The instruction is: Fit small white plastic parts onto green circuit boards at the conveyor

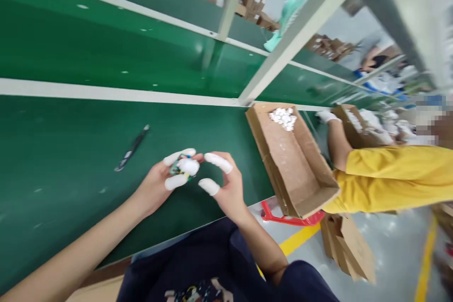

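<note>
Pinching a small electronic assembly with a green circuit board and a rounded white part (188,166), the left hand (155,183) has its grip closed on the piece from opposite sides, thumb and forefinger wearing white finger covers (176,182). The assembly is raised above the dark green table (74,151), in front of the person. Just beside it, the right hand (230,188) has thumb and forefinger curved well apart, with nothing visible between them; whether another of its fingers touches the piece, I cannot tell. The assembly looks light and stiff, its white part probably smooth and a little slippery, and its small components likely fragile, so the board's edges seem the safest place to hold, with gentle pressure. A slim black hand tool with metallic ends (132,147) lies on the table to the left. On the right sits an open-topped brown cardboard box (290,160) with small white pieces (283,119) clustered at its far end, near a co-worker's yellow sleeve (399,163).
</note>
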### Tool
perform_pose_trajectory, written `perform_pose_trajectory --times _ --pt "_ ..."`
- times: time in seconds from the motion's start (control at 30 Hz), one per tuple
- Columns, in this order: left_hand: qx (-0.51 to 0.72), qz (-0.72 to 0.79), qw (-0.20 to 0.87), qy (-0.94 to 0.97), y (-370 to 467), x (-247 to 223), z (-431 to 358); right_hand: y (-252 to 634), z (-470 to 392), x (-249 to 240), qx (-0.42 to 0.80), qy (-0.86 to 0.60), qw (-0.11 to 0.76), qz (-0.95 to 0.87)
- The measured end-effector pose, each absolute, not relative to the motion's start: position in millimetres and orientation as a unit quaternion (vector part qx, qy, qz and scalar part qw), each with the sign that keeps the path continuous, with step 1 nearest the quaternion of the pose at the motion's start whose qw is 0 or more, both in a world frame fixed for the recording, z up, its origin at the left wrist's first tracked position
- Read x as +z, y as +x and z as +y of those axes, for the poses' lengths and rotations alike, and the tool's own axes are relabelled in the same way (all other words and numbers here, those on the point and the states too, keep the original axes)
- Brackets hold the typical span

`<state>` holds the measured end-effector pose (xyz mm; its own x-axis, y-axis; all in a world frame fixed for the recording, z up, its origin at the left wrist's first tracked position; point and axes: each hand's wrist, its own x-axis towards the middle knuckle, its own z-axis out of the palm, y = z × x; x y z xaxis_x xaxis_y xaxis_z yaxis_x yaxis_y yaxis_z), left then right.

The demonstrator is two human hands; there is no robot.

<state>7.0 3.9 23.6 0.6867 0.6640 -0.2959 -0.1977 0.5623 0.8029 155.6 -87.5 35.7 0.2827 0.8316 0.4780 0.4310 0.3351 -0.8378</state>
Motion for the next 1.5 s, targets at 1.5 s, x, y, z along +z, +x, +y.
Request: perform_pose_trajectory --times 1.5 --pt "0.340 0.253 0.633 0.647 -3.2 17.1 -3.0 132.3 -84.3 34.7 0.213 -0.582 0.590 -0.518"
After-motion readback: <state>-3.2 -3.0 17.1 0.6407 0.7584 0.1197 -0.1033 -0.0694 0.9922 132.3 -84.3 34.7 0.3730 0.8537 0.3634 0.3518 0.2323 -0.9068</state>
